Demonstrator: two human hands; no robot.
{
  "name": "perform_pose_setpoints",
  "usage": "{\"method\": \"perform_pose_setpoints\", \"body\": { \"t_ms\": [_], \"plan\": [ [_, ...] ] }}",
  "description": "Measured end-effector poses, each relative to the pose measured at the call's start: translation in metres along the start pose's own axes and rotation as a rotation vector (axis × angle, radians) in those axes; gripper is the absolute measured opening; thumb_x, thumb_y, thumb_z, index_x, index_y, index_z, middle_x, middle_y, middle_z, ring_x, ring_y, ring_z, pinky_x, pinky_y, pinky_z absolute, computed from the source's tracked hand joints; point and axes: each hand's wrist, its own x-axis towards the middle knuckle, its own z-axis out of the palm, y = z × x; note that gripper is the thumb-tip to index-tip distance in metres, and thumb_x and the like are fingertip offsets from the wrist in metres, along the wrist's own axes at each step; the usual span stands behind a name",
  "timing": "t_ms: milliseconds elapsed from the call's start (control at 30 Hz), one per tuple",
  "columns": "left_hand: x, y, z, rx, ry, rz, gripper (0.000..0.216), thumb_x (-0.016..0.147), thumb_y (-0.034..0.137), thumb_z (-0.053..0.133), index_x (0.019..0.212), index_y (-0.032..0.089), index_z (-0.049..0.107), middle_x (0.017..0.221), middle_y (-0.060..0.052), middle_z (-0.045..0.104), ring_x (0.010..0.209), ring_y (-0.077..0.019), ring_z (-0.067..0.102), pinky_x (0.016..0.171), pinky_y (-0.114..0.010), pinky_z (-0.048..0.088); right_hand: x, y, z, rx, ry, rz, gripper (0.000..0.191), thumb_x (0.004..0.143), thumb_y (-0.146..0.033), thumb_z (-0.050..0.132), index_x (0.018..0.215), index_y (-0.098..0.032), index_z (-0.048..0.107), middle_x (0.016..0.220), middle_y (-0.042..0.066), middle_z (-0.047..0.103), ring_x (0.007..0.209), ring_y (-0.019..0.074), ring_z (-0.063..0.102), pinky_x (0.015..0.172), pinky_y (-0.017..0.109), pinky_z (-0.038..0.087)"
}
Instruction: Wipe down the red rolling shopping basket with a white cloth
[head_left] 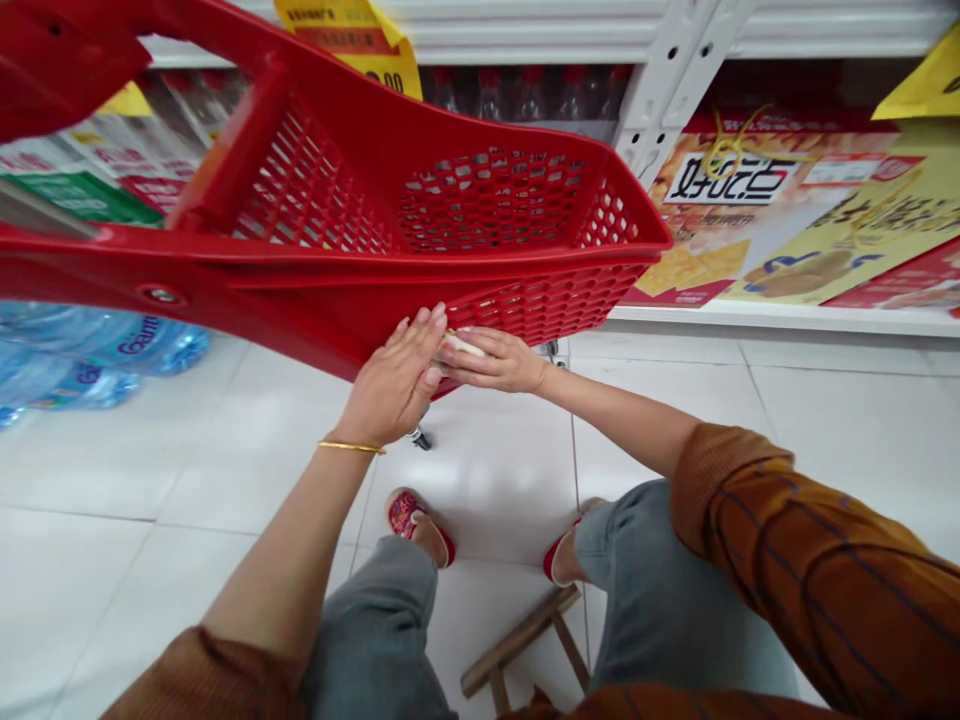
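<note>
Floor: white glossy tiles (825, 420) run under the whole aisle scene.
Shelf: a white store shelf (787, 318) carries large snack cartons (810, 215) printed with bold Chinese characters and pictures of crackers; yellow price tags (360, 40) hang from the rail above, digits partly hidden.
Basket: a red plastic shopping basket (420, 250) with lattice walls is tipped on its side in front of a seated person; nothing shows inside it through the mesh.
Water: shrink-wrapped bottles (90, 350) lie on the floor at far left, blue lettering beginning "G" only partly readable.
Stool: a low wooden stool (525, 640) stands between the person's knees.
Left hand: the left hand (394, 385), gold bangle at the wrist, lies flat with fingers together against the basket's lower edge.
Right hand: the right hand (499, 362) is closed around a small pale object (465, 344), pressing it to the basket's underside, just beside the left fingertips.
Wheel: a small caster (420, 438) pokes out below the left hand.
</note>
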Motion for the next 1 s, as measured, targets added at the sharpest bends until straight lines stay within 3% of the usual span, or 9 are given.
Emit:
{"method": "perform_pose_setpoints", "body": {
  "t_ms": [233,400,567,800,1000],
  "plan": [
    [0.002,-0.001,-0.007,-0.034,-0.043,0.018,0.058,0.101,0.043,0.013,0.153,0.017,0.011,0.156,-0.012,0.028,0.144,-0.0236,0.025,0.117,-0.046,0.028,0.012,0.002,0.011,0.065,0.094,-0.02,0.037,0.097,-0.02,0.044,0.131,-0.035,0.051,0.137,-0.005,0.055,0.136,0.0146,0.04,0.113,0.04,0.038],
    [0.001,-0.003,-0.006,-0.133,-0.014,0.034,0.057,0.102,0.043,0.016,0.153,0.018,0.013,0.156,-0.013,0.028,0.145,-0.0234,0.025,0.117,-0.046,0.027,0.008,-0.001,0.028,0.099,0.073,0.029,0.036,0.099,-0.021,0.04,0.132,-0.026,0.053,0.137,0.002,0.056,0.136,0.0152,0.04,0.115,0.038,0.035],
    [0.0,-0.004,-0.005,-0.195,0.003,0.02,0.056,0.102,0.044,0.017,0.152,0.019,0.016,0.156,-0.012,0.028,0.145,-0.0228,0.024,0.118,-0.046,0.025,-0.003,-0.008,0.041,0.146,0.112,0.02,0.037,0.099,-0.021,0.039,0.134,-0.021,0.051,0.14,0.007,0.052,0.138,0.0145,0.036,0.116,0.035,0.033],
    [-0.001,-0.004,-0.006,-0.221,0.011,0.006,0.056,0.101,0.045,0.016,0.152,0.02,0.018,0.155,-0.01,0.031,0.144,-0.022,0.026,0.119,-0.045,0.026,-0.032,-0.017,0.07,0.165,0.083,-0.008,0.036,0.097,-0.021,0.042,0.131,-0.017,0.055,0.134,0.01,0.058,0.135,0.0161,0.041,0.112,0.034,0.038],
    [-0.002,-0.006,-0.004,-0.238,0.019,0.016,0.055,0.102,0.044,0.017,0.152,0.022,0.018,0.156,-0.009,0.03,0.145,-0.0214,0.025,0.119,-0.046,0.026,-0.026,-0.017,0.056,0.076,0.096,-0.03,0.034,0.097,-0.021,0.042,0.127,-0.021,0.058,0.127,0.007,0.062,0.127,0.0157,0.049,0.106,0.033,0.044]
  ]
}}
